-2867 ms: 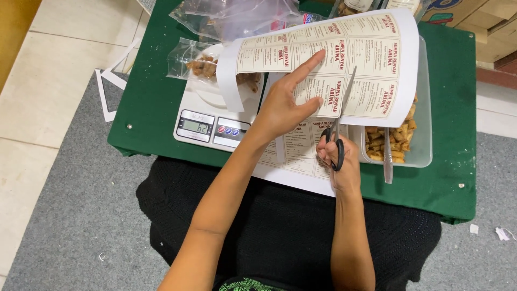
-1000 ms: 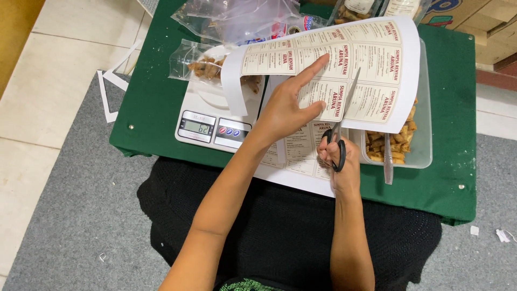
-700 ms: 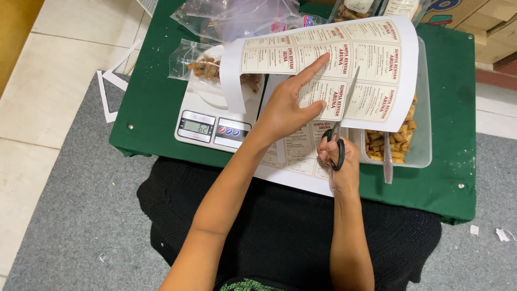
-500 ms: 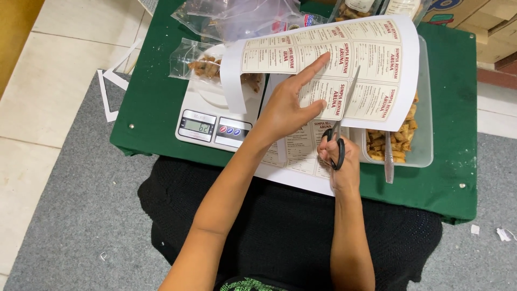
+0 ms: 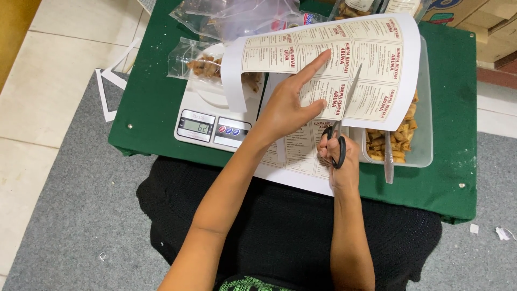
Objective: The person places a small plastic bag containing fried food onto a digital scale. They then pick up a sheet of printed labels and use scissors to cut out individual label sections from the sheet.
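My left hand point(image 5: 291, 105) lies flat on a curled sheet of printed labels point(image 5: 377, 64), pinching its lower part with fingers stretched up. My right hand point(image 5: 338, 156) grips black-handled scissors point(image 5: 340, 126); the blades point up into the sheet, between two label columns. Another printed sheet point(image 5: 293, 153) lies flat under both hands on the small green table point(image 5: 145, 102).
A white kitchen scale point(image 5: 210, 126) stands left of the hands, a clear bag of fried snacks point(image 5: 196, 62) on its plate. A clear tub of fried rolls point(image 5: 425, 134) and a metal utensil point(image 5: 389, 159) sit at the right. More plastic bags point(image 5: 237, 13) lie behind. White paper strips point(image 5: 107, 86) lie on the floor.
The label sheet has shifted slightly and the scissor blades sit a little further up it. Both hands hold nearly the same places.
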